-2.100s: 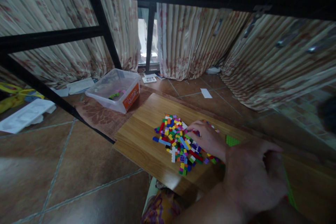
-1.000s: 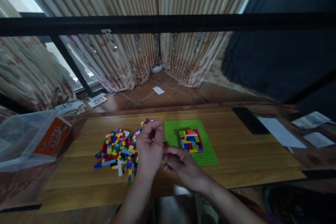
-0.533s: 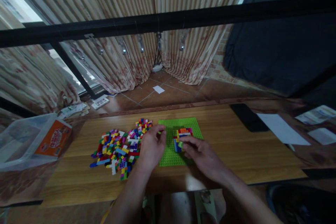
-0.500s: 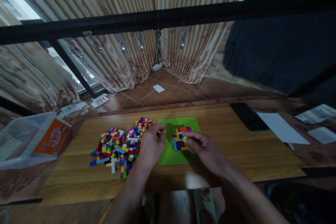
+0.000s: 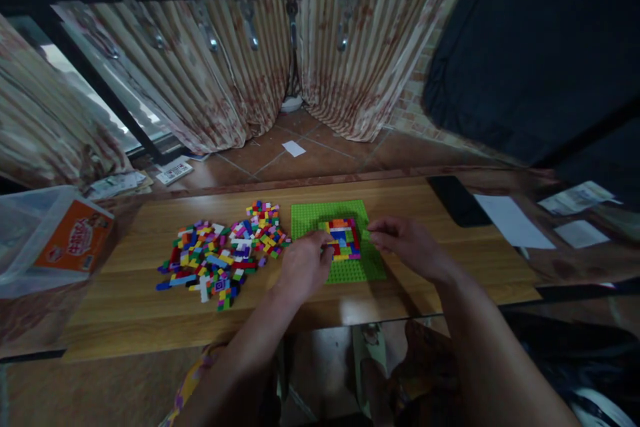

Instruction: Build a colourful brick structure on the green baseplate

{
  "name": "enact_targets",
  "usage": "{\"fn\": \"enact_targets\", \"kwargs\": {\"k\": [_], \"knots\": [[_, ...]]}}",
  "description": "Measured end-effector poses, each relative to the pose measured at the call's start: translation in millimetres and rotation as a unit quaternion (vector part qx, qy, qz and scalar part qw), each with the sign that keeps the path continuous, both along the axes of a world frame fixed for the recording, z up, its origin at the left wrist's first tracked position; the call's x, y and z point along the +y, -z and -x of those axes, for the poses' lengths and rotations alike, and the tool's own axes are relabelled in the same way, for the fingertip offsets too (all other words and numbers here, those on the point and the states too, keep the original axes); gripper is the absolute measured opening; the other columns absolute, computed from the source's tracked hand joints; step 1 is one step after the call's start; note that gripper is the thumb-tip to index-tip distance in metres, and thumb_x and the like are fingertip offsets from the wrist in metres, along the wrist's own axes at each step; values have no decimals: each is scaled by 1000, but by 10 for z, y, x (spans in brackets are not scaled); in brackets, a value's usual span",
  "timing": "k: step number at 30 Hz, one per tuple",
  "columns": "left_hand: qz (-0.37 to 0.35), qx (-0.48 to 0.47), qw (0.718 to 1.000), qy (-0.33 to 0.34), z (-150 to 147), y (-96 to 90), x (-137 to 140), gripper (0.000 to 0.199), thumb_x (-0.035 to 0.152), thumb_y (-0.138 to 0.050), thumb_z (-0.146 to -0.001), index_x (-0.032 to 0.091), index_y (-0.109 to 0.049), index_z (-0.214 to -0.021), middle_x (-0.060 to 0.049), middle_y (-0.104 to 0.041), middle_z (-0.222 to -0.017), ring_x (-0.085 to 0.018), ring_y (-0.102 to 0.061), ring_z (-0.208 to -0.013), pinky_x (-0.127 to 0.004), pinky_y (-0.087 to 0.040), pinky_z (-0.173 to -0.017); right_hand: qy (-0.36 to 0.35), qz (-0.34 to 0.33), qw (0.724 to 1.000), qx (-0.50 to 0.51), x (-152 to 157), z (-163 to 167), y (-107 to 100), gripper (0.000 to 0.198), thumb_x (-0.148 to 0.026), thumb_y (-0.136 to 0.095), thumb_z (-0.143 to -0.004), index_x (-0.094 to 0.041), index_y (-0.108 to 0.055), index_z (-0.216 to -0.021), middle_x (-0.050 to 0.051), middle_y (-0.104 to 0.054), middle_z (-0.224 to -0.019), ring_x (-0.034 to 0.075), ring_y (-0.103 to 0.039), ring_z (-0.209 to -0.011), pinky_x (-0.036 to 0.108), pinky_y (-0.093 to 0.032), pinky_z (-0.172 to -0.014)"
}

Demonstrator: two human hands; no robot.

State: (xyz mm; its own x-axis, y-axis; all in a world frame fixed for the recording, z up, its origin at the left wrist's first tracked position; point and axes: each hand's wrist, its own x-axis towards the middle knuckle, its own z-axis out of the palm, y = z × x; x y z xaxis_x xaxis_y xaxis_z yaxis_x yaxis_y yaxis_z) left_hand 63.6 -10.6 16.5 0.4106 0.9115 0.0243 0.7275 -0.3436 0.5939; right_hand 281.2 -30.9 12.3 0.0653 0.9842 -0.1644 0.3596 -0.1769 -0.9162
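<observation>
Table carries loose brick pile toward left edge, green baseplate midway between far and near edges; left hand and right hand, fingers bent, holdings too small to tell, flank brick build at baseplate's middle.

A long wood-grain table bears a sprawl of loose multicoloured bricks across its left half, tailing off toward the far edge. A square green studded baseplate lies flat near the middle, just beside the bricks, while a flat black slab rests toward the far right corner.
</observation>
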Motion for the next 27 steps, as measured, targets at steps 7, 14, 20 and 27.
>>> {"fn": "enact_targets", "kwargs": {"k": [7, 14, 20, 27], "knots": [[-8, 22, 999, 25, -72, 44, -51, 22, 18, -50, -88, 19, -69, -99, -5, -73, -93, -19, -67, -83, -30, -51, -79, -61, 32, 997, -35, -34, -24, 41, 21, -34, -63, -73, -17, -69, -83, -2, -61, -63, 13, -53, -58, 26, -41, -57], [-8, 37, 999, 36, -116, 47, -68, 19, 18, -50, -88, 19, -67, -95, -5, -71, -92, -17, -66, -82, -27, -50, -77, -95, 41, 991, -90, -26, 30, 31, 14, -26, -59, -75, -17, -69, -80, -1, -64, -64, 13, -55, -58, 26, -41, -57], [-5, 54, 997, 51, -173, 81, -106, 18, 17, -54, -85, 20, -66, -98, -4, -70, -95, -17, -66, -83, -28, -50, -80, -93, 23, 988, -122, -35, 53, 133, 12, -24, -62, -73, -18, -65, -83, -1, -65, -66, 14, -57, -59, 26, -41, -57], [-19, 47, 998, 47, -229, 164, -116, 24, 25, -59, -86, 22, -66, -109, -4, -71, -97, -18, -66, -85, -30, -52, -83, -71, 26, 991, -111, 30, 91, 250, 11, -25, -62, -73, -18, -60, -82, 0, -64, -67, 14, -57, -60, 26, -40, -56]]}}
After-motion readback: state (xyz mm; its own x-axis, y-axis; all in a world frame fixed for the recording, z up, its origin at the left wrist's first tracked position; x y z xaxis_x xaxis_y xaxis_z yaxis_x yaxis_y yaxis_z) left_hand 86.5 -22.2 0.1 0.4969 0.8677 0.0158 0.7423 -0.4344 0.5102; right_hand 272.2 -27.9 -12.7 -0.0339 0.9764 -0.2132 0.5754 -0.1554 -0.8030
